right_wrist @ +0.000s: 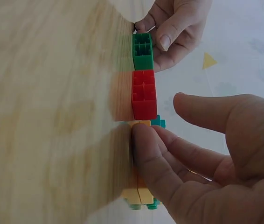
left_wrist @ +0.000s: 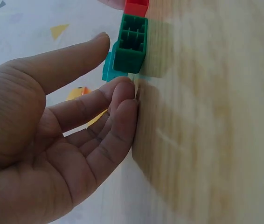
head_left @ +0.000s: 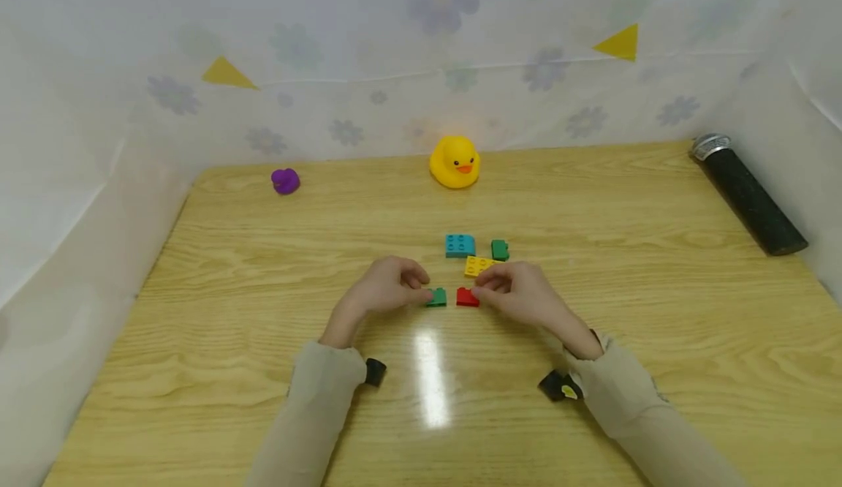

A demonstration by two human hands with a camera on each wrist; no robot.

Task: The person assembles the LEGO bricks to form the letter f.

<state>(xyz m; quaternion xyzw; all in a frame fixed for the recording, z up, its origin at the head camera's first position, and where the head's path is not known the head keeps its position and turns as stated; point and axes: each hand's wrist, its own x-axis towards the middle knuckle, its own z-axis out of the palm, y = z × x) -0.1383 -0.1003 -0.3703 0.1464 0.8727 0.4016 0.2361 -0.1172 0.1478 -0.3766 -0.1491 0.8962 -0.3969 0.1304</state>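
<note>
Left hand (head_left: 388,286) and right hand (head_left: 522,293) look relaxed, gripping nothing, beside the nearer green block (head_left: 437,297) and the red block (head_left: 466,297), which lie slightly apart on the counter (head_left: 263,414). I'd pinch each squarely by opposite sides, careful not to nudge the yellow block (head_left: 476,267) just beyond the red one.

The yellow block (head_left: 476,266) is partly covered by the right hand (head_left: 524,294). In the left wrist view, the red block (left_wrist: 136,7) is cut off by the top edge.
</note>
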